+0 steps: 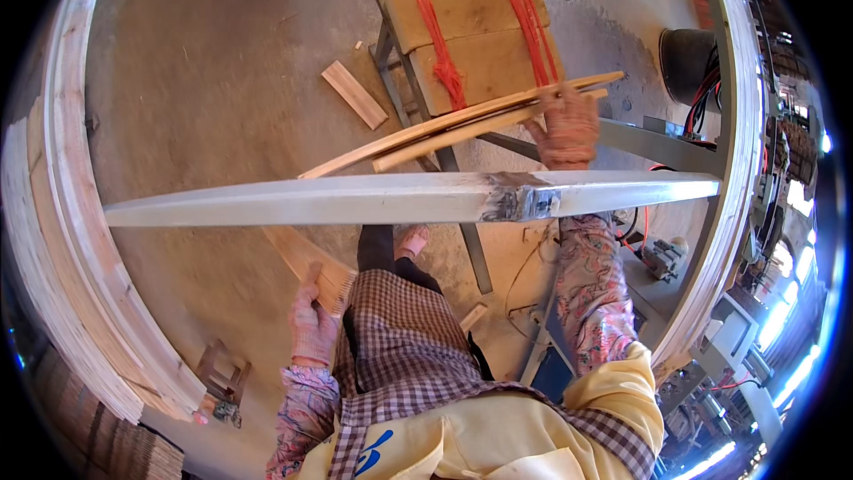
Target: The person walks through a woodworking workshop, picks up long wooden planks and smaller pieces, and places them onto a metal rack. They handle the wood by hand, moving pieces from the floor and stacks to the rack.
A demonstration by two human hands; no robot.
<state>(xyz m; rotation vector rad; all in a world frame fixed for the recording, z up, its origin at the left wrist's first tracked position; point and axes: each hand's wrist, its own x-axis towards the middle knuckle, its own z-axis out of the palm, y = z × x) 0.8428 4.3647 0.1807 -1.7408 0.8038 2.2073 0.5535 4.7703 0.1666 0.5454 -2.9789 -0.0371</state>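
Observation:
My left hand (315, 327) is closed on a wooden board (298, 253) with a comb-like finger-jointed end, held low beside my checked apron. My right arm passes the grey metal crossbar (355, 202). Beyond the bar, my right hand (569, 129) is over two long narrow wooden strips (462, 127), near their right ends. Motion blurs its fingers, and I cannot tell whether they grip the strips. The strips slant along the near edge of a stool (404, 80) topped with brown cardboard (484, 36), tied with red plastic cord (533, 31).
Long timber lengths (75, 169) are stacked along the left, and more timber (720, 213) runs along the right frame. A short wood offcut (354, 95) lies on the floor left of the stool. At right stand a dark bucket (684, 67), cables and a small machine (666, 256).

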